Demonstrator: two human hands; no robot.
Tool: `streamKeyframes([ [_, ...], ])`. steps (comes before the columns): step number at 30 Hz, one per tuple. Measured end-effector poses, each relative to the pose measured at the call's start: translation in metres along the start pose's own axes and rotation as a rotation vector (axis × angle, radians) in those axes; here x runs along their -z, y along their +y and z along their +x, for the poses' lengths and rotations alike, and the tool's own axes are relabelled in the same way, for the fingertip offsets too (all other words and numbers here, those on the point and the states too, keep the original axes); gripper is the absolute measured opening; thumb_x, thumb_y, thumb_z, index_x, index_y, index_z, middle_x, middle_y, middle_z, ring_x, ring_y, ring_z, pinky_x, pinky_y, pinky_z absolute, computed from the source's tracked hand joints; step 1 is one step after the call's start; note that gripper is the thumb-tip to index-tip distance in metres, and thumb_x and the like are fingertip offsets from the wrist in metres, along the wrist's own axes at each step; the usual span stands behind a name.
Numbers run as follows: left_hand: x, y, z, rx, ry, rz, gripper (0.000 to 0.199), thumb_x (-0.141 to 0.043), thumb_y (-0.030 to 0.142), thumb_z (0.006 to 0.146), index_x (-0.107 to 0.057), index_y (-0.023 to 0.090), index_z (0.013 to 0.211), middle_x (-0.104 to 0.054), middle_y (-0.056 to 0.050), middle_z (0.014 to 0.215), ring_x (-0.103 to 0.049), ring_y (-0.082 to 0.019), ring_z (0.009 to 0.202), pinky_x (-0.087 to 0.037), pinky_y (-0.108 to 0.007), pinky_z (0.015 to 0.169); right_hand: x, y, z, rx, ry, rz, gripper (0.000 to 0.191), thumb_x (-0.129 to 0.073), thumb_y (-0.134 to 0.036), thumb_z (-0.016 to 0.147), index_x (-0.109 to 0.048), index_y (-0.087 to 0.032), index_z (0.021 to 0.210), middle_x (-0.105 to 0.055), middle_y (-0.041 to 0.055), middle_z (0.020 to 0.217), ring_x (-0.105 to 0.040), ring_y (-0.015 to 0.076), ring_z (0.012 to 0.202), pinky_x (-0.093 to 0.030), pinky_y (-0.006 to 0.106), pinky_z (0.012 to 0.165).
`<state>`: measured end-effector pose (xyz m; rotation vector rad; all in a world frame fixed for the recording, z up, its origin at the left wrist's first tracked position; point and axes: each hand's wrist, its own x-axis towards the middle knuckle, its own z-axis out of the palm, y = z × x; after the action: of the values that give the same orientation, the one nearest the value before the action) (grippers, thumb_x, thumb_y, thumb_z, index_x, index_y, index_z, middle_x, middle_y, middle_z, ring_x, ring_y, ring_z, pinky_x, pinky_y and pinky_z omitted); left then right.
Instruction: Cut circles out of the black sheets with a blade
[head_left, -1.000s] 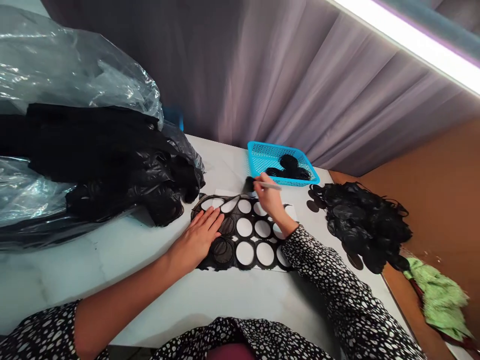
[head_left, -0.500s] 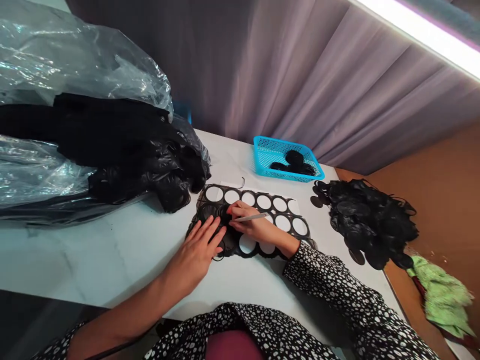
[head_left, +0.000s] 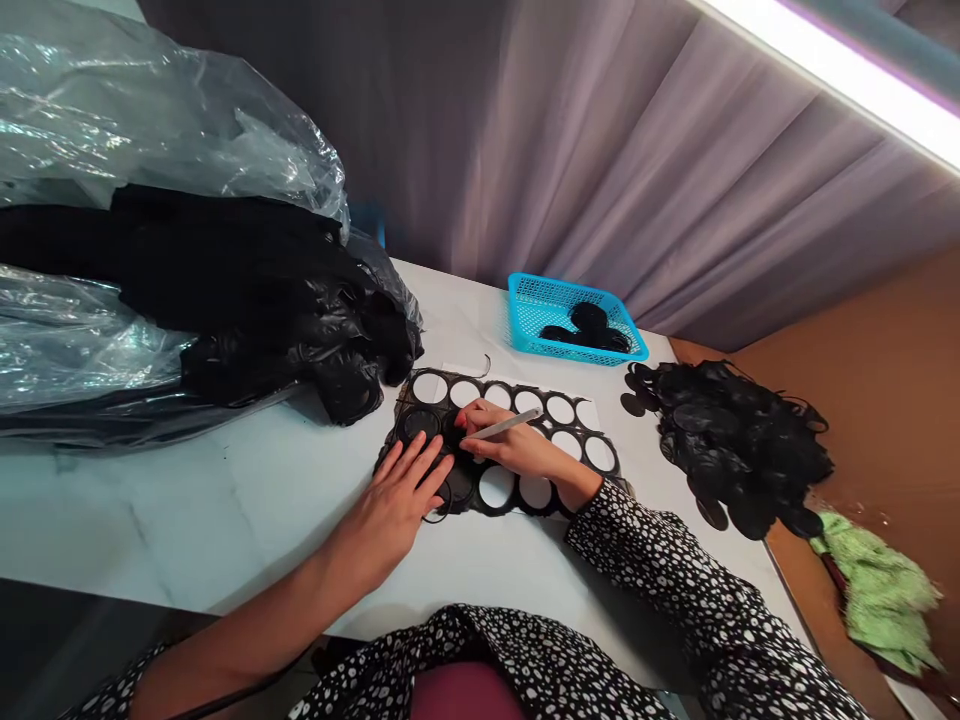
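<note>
The black sheet (head_left: 402, 412) looks mostly punched clear, some discs (head_left: 421, 425) remaining; left hand (head_left: 394, 505) spread, right hand (head_left: 514, 448) pinching a pale tool (head_left: 517, 421)

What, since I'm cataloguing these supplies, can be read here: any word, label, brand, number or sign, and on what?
None can be read.
No lettering shows on the blue basket or clear plastic bag.
The slim tool in the right hand is too small to tell.
</note>
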<state>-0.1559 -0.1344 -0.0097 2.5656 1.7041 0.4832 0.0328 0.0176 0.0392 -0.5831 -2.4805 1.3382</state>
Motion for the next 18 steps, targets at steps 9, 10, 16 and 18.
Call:
streamKeyframes([
  [9, 0.003, 0.0, 0.0, -0.013, -0.003, 0.001, 0.045, -0.029, 0.025, 0.105, -0.039, 0.017, 0.148, -0.04, -0.012, 0.154, -0.026, -0.03, 0.146, -0.031, -0.054, 0.114, 0.002, 0.0, 0.002, -0.02, -0.009, 0.022, 0.02, -0.061, -0.022, 0.09, -0.054, -0.018, 0.072, -0.054, 0.0042, 0.1, -0.054, 0.0163, 0.094, -0.043, 0.032, 0.088],
  [10, 0.002, 0.0, 0.0, -0.013, -0.001, 0.004, 0.045, -0.029, 0.025, 0.105, -0.039, 0.017, 0.148, -0.04, -0.011, 0.154, -0.026, -0.031, 0.146, -0.032, -0.054, 0.113, 0.002, 0.0, 0.002, -0.021, -0.01, 0.013, 0.02, -0.061, -0.022, 0.09, -0.054, -0.018, 0.071, -0.054, 0.0043, 0.1, -0.054, 0.0163, 0.093, -0.044, 0.032, 0.088],
  [16, -0.003, 0.0, 0.0, -0.022, 0.013, 0.031, 0.045, -0.03, 0.024, 0.105, -0.039, 0.017, 0.148, -0.043, -0.008, 0.152, -0.023, -0.033, 0.147, -0.032, -0.053, 0.113, -0.004, 0.0, 0.0, -0.004, 0.004, -0.089, 0.017, -0.06, -0.022, 0.09, -0.052, -0.019, 0.075, -0.054, 0.0055, 0.1, -0.054, 0.0168, 0.09, -0.046, 0.032, 0.082],
  [18, -0.006, -0.001, -0.001, -0.02, 0.023, 0.04, 0.045, -0.032, 0.025, 0.105, -0.04, 0.018, 0.148, -0.044, -0.007, 0.152, -0.022, -0.033, 0.147, -0.031, -0.053, 0.114, -0.015, -0.001, -0.003, 0.043, 0.042, -0.168, 0.015, -0.055, -0.019, 0.091, -0.051, -0.019, 0.077, -0.054, 0.0074, 0.103, -0.053, 0.0182, 0.092, -0.047, 0.033, 0.082],
])
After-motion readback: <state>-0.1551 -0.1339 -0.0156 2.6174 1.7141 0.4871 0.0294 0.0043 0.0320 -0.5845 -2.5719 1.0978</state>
